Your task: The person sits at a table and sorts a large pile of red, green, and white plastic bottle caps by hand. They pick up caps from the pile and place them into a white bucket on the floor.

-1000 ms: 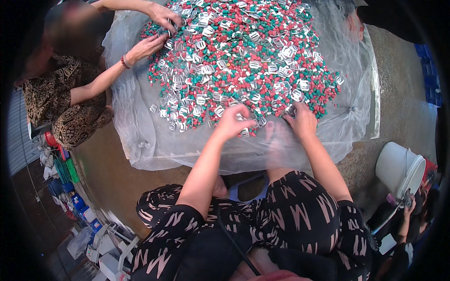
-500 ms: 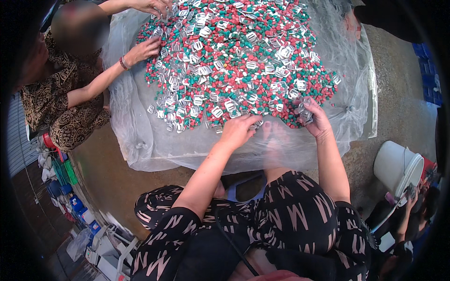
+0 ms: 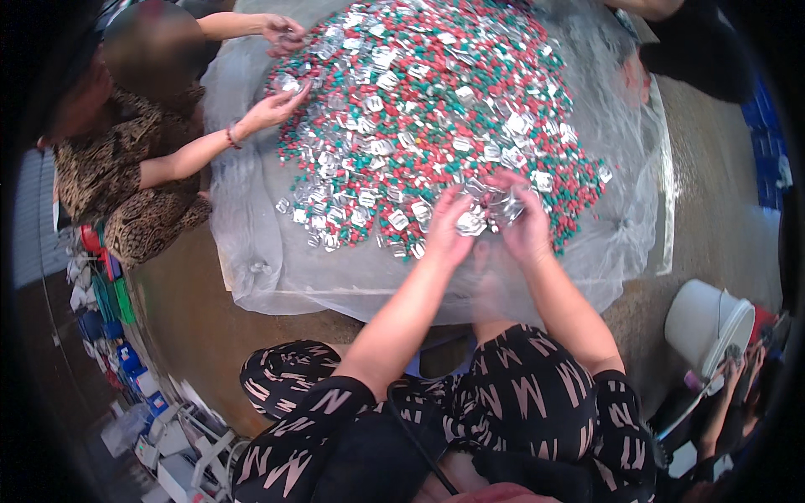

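In front of me a wide heap of small red, green and white pieces [image 3: 428,142] is mixed with flat, shiny silver-white slotted pieces. My left hand [image 3: 449,230] and my right hand [image 3: 531,226] are close together over the heap's near edge. Between the left fingers is a bunch of shiny slotted pieces [image 3: 471,221]. The right hand has its fingers curled round another clump of clear, shiny pieces [image 3: 506,207]. Both hands are slightly blurred, and how many pieces each holds is hidden.
The heap lies on a translucent plastic sheet [image 3: 285,281]. At the left another person's hand [image 3: 272,109] works at the heap; a further person sits at the upper right. A white bucket [image 3: 704,323] stands on the floor at the right. Stools [image 3: 189,453] and bottles are at lower left.
My two hands have come together over the near edge, the right moving left and the left moving right and up. The other person's hands have lifted slightly off the heap.
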A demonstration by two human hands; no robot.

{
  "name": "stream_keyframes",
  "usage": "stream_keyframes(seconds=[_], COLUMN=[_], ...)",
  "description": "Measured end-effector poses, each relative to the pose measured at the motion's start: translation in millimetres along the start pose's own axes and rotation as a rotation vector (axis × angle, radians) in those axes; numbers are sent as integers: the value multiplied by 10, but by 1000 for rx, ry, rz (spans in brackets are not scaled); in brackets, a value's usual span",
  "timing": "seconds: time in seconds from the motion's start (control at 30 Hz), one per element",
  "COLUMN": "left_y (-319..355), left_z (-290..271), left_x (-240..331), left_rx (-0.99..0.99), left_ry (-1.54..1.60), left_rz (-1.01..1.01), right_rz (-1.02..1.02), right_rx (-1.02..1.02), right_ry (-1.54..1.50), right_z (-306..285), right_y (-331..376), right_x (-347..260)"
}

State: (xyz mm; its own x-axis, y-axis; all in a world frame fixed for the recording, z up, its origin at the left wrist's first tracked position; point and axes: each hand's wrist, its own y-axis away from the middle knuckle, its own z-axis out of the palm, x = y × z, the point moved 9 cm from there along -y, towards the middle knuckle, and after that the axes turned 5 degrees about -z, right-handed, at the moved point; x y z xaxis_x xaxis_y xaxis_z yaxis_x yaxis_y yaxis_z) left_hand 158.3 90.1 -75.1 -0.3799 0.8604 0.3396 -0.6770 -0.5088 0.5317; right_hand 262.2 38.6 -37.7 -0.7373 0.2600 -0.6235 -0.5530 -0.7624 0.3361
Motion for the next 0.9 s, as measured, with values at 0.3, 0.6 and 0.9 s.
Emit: stream_keyframes(seconds=[0.3,0.6,0.9], left_y=[-116,-1052,-600], left_z=[263,968,3224], left_x=[64,1628,3945], left_rx=[-175,-111,-528], left_ry=[401,370,-162], left_rz=[-61,116,571], right_rz=[-796,-757,-693], right_rx=[-365,144,318], right_ry=[1217,1156,1195], right_z=[1087,61,-403], right_y=[350,158,70], right_x=[-303,-972,-995])
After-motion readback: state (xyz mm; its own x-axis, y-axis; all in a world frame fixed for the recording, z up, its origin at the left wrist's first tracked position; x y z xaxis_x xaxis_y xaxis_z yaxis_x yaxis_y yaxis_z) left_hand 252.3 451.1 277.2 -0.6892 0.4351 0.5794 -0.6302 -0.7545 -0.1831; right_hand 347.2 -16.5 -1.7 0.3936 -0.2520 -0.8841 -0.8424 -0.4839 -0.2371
